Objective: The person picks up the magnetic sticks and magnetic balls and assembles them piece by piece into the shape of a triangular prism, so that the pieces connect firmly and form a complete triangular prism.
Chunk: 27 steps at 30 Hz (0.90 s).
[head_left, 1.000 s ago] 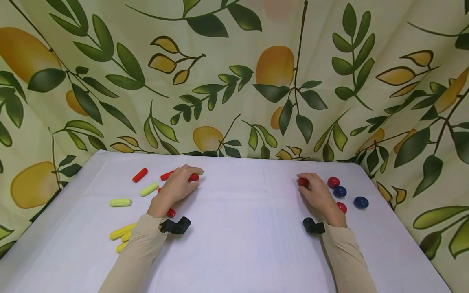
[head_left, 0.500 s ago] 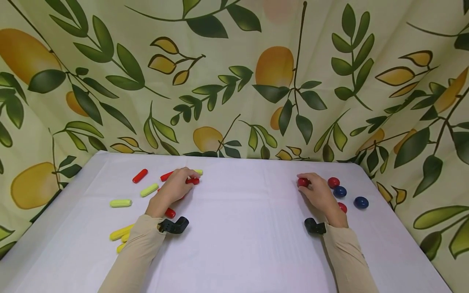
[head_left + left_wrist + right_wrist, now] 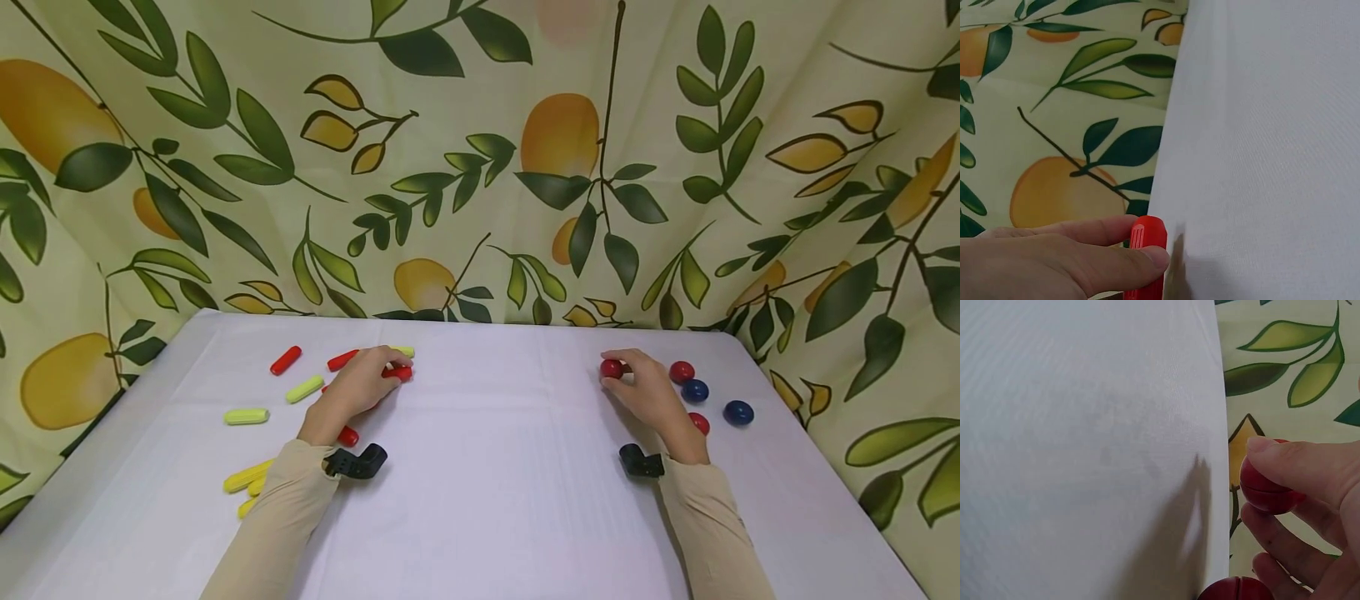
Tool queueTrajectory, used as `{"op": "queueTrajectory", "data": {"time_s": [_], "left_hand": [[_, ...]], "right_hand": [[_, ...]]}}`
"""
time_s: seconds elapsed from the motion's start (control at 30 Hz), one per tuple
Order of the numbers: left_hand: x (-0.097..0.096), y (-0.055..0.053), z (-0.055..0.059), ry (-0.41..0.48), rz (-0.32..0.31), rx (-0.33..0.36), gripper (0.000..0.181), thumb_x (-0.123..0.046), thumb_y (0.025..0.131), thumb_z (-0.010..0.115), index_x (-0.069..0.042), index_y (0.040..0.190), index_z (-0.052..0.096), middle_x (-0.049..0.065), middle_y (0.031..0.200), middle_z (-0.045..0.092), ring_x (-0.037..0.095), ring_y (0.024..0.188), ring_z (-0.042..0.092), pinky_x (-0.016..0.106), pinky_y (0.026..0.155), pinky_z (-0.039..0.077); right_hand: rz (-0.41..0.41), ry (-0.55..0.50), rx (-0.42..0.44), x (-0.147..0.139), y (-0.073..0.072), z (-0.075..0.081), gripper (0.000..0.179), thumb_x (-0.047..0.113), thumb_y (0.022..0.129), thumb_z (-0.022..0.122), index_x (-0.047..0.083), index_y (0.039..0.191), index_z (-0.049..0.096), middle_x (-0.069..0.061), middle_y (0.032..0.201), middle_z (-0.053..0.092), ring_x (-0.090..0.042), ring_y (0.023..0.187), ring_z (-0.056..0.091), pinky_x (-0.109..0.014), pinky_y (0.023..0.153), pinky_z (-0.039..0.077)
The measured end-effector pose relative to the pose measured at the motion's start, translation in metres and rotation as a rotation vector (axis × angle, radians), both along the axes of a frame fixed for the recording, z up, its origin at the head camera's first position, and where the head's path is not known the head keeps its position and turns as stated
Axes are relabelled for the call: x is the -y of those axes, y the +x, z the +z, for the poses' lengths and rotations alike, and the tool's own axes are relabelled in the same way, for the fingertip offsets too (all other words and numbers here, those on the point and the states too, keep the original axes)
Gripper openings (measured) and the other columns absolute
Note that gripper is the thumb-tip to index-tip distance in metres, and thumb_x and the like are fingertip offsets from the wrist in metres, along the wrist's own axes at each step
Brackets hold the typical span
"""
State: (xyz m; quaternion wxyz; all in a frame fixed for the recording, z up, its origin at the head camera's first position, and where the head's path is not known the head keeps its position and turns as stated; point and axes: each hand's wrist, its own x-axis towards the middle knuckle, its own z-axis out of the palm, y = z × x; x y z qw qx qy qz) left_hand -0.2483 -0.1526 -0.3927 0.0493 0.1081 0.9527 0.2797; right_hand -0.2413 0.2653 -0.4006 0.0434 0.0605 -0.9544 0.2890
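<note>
In the head view my left hand [image 3: 356,390] is over the left part of the table, pinching a short red stick [image 3: 397,374] between thumb and fingers. The left wrist view shows that grooved red stick [image 3: 1149,234] standing out past the thumb. A pale green stick [image 3: 402,351] lies just beyond the fingertips. Over on the right, my right hand [image 3: 648,396] holds a red ball [image 3: 611,369] by thumb and fingertips. The right wrist view shows a seam round this ball [image 3: 1266,487]. Another red ball [image 3: 1237,589] appears at that view's bottom edge.
More red sticks [image 3: 286,361], pale green sticks [image 3: 305,389] and several yellow sticks [image 3: 247,477] lie around the left arm, some partly hidden. Beside the right hand are red balls [image 3: 682,372] and blue balls [image 3: 738,412]. A patterned curtain [image 3: 450,208] hangs behind the white table [image 3: 510,483].
The left hand has shifted slightly toward the near side with the red stick, uncovering the pale green stick. The right hand has moved a little left with the red ball.
</note>
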Motion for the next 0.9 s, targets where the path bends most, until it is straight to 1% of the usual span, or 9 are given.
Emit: {"op": "queueTrajectory", "data": {"time_s": [0.13, 0.2, 0.4, 0.5, 0.6, 0.73, 0.9], "left_hand": [[-0.003, 0.001, 0.001, 0.010, -0.016, -0.015, 0.032, -0.005, 0.091, 0.068, -0.008, 0.123, 0.069, 0.015, 0.126, 0.065, 0.029, 0.112, 0.058, 0.046, 0.097, 0.051], [-0.004, 0.001, 0.001, 0.017, -0.023, -0.009, 0.031, -0.004, 0.091, 0.068, -0.008, 0.122, 0.069, 0.014, 0.126, 0.066, 0.030, 0.114, 0.058, 0.046, 0.098, 0.050], [-0.007, 0.004, 0.004, 0.032, -0.042, 0.004, 0.030, -0.005, 0.091, 0.068, -0.008, 0.122, 0.069, 0.014, 0.122, 0.066, 0.030, 0.113, 0.057, 0.047, 0.100, 0.049], [-0.009, 0.005, 0.005, 0.041, -0.052, 0.003, 0.031, -0.005, 0.091, 0.068, -0.007, 0.123, 0.068, 0.014, 0.122, 0.067, 0.030, 0.114, 0.057, 0.047, 0.101, 0.049], [-0.011, 0.005, 0.004, 0.043, -0.064, 0.007, 0.032, -0.005, 0.091, 0.069, -0.007, 0.123, 0.068, 0.013, 0.122, 0.066, 0.029, 0.115, 0.057, 0.047, 0.102, 0.048], [-0.015, 0.005, 0.004, 0.033, -0.084, 0.006, 0.031, -0.006, 0.090, 0.070, -0.007, 0.122, 0.069, 0.011, 0.119, 0.067, 0.028, 0.113, 0.057, 0.045, 0.101, 0.049], [-0.020, 0.005, 0.004, 0.024, -0.102, 0.008, 0.031, -0.006, 0.090, 0.071, -0.009, 0.121, 0.070, 0.009, 0.114, 0.068, 0.025, 0.109, 0.058, 0.043, 0.098, 0.051]], "right_hand": [[0.009, -0.008, -0.002, 0.002, 0.001, 0.001, 0.047, 0.010, 0.090, 0.072, 0.001, 0.134, 0.058, -0.026, 0.134, 0.056, -0.041, 0.117, 0.055, -0.057, 0.100, 0.048], [0.021, -0.016, -0.006, 0.003, 0.001, 0.001, 0.047, 0.011, 0.090, 0.072, 0.001, 0.133, 0.058, -0.025, 0.132, 0.057, -0.041, 0.114, 0.055, -0.056, 0.099, 0.049], [0.050, -0.040, -0.030, 0.008, 0.000, -0.001, 0.046, 0.011, 0.087, 0.075, 0.000, 0.130, 0.060, -0.025, 0.128, 0.060, -0.039, 0.107, 0.060, -0.052, 0.093, 0.053], [0.052, -0.045, -0.022, 0.010, 0.000, -0.001, 0.046, 0.012, 0.087, 0.075, 0.001, 0.129, 0.061, -0.024, 0.127, 0.061, -0.037, 0.104, 0.062, -0.050, 0.090, 0.055], [0.049, -0.053, 0.003, 0.012, 0.000, 0.000, 0.047, 0.014, 0.088, 0.075, 0.002, 0.131, 0.061, -0.022, 0.126, 0.061, -0.035, 0.103, 0.062, -0.048, 0.089, 0.056], [0.048, -0.050, 0.021, 0.017, 0.001, 0.002, 0.047, 0.016, 0.088, 0.075, 0.004, 0.132, 0.060, -0.021, 0.124, 0.063, -0.034, 0.101, 0.063, -0.046, 0.087, 0.057], [0.071, -0.045, 0.000, 0.023, 0.002, 0.004, 0.046, 0.014, 0.087, 0.075, 0.002, 0.130, 0.061, -0.021, 0.120, 0.066, -0.033, 0.099, 0.064, -0.046, 0.085, 0.057]]}}
